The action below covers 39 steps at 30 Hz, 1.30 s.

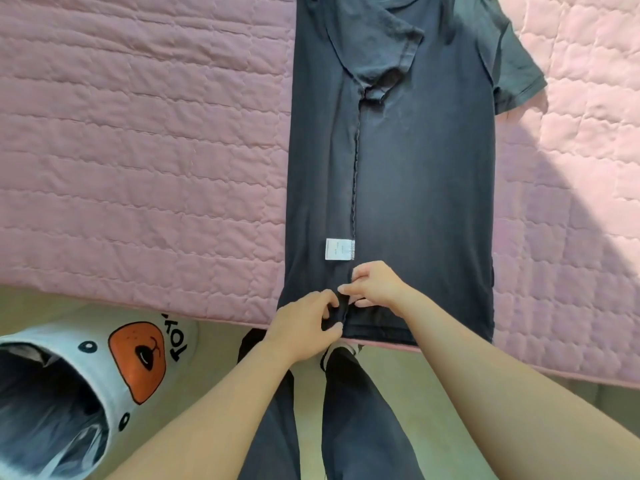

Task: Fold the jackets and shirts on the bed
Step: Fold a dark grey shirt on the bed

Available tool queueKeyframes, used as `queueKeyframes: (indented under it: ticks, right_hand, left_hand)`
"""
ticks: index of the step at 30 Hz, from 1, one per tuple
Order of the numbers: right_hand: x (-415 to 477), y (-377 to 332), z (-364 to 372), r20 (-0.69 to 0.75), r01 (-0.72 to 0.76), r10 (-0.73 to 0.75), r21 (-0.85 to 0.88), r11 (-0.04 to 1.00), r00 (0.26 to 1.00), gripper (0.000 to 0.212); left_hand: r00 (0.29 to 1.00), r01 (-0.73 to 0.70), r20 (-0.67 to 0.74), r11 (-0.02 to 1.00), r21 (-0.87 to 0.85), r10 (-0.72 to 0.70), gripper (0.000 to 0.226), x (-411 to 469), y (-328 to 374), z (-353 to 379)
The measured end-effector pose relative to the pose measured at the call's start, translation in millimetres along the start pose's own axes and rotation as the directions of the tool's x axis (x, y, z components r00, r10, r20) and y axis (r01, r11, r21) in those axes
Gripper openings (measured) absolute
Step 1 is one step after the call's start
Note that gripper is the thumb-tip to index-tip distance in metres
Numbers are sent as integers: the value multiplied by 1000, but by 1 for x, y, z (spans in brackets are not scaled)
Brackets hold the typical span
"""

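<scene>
Two bare forearms reach in from the lower edge. Between them stand the person's dark trouser legs (353, 410), cut off at the bottom of the frame.

Beyond them the bed's pink quilted cover (138, 150) fills most of the view and runs out of frame on three sides. On it a dark navy short-sleeved T-shirt (415, 185) lies lengthwise, its hem at the bed's near edge and its collar cut off by the top of the frame. Its left side is folded over onto the middle, with that sleeve lying across the chest. The right sleeve is spread flat on the cover.

On the pale floor (433, 368) at the lower left, a white cylindrical fabric hamper with an orange cartoon print (104, 375) lies with its mouth toward the camera. It is partly cut off, and its inside is dark; only grey folds show there, too dim to identify.

A small white care label (337, 249) sits by the exposed side seam, just above the hands.

The left hand (304, 330) has a narrow grip, fingers curled round a bunch of fabric at the hem. The right hand (374, 285) touches it, pinching the same folded edge between fingertips and thumb.
</scene>
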State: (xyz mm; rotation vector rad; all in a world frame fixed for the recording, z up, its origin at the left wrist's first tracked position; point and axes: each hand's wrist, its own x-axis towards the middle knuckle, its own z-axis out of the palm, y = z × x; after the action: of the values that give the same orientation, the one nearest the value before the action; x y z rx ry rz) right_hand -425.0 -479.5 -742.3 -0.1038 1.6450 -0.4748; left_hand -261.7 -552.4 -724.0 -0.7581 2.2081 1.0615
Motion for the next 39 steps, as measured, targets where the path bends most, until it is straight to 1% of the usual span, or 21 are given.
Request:
queueKeyframes:
  ticks: [1,3,4,5,7,9,10,12,13,16,18,20,23,25,26,28,30,32,34,35,39]
  right_hand:
    - [-1,4,0,-1,-6,6,-19,1000,1000,20]
    - [0,12,-1,-35,-3,1,-57,998,999,29]
    - [1,15,-2,-55,5,-9,-79,997,998,28]
    - [2,18,-3,-65,10,-15,-83,997,998,26]
    - [0,20,-2,-38,-8,7,-26,1000,999,22]
    - [-2,22,-2,23,-40,38,77,996,999,23]
    - [-4,24,-2,48,-51,47,90,995,998,23]
    - [-7,27,-4,97,-76,75,3,997,992,21]
    - [-9,29,-5,114,-90,96,-54,994,989,24]
    - [-9,28,-9,119,-129,154,-193,973,981,43]
    - [-7,25,-13,132,-141,181,-263,954,975,44]
    - [-7,22,-14,160,-141,195,-300,944,968,43]
    - [-9,22,-14,208,-132,221,-373,918,953,28]
    - [-11,26,-16,193,-122,221,-423,898,956,10]
    - [-10,26,-21,169,-120,210,-429,895,963,7]
    - [-9,27,-25,82,-127,166,-354,927,983,9]
    - [-5,23,-27,-83,-119,107,-156,981,991,13]
    - [4,13,-31,-273,-68,89,85,994,958,16]
    - [12,-2,-38,-396,0,85,210,978,914,15]
    - [15,-11,-42,-423,26,82,245,969,902,16]
    - [29,-53,-74,-475,108,53,305,946,878,20]
  left_hand:
    - [990,12,-137,1000,-28,-16,17,0,-2,-3]
    - [894,66,-438,995,-80,-95,4,3,-9,-7]
    - [832,106,-529,983,-147,-169,6,7,-15,-7]
    - [788,149,-559,960,-237,-260,13,10,-21,-8]
    - [763,226,-482,876,-425,-430,25,17,-31,-8]
    - [760,269,-368,775,-572,-535,30,24,-33,-11]
    - [765,279,-302,716,-640,-568,31,27,-32,-15]
    - [784,305,-183,625,-719,-594,35,32,-35,-21]
    - [800,323,-158,638,-699,-579,36,34,-38,-22]
    - [873,371,-87,769,-521,-480,32,34,-45,-25]
    - [910,387,15,838,-385,-413,29,32,-47,-24]
    - [907,415,79,846,-336,-414,31,28,-52,-22]
    - [879,473,120,811,-344,-462,32,24,-57,-21]
    - [869,495,138,844,-207,-475,28,21,-54,-21]
    - [863,503,128,855,-125,-489,27,23,-50,-26]
    - [848,530,37,846,-58,-529,34,22,-43,-35]
    - [854,484,-108,854,-191,-508,30,26,-31,-48]
    - [877,348,-216,878,-329,-428,18,37,-15,-60]
    - [905,194,-306,925,-327,-297,9,52,1,-72]
    - [911,131,-339,944,-304,-235,9,59,8,-77]
    - [880,-64,-473,980,-188,-33,36,107,24,-107]
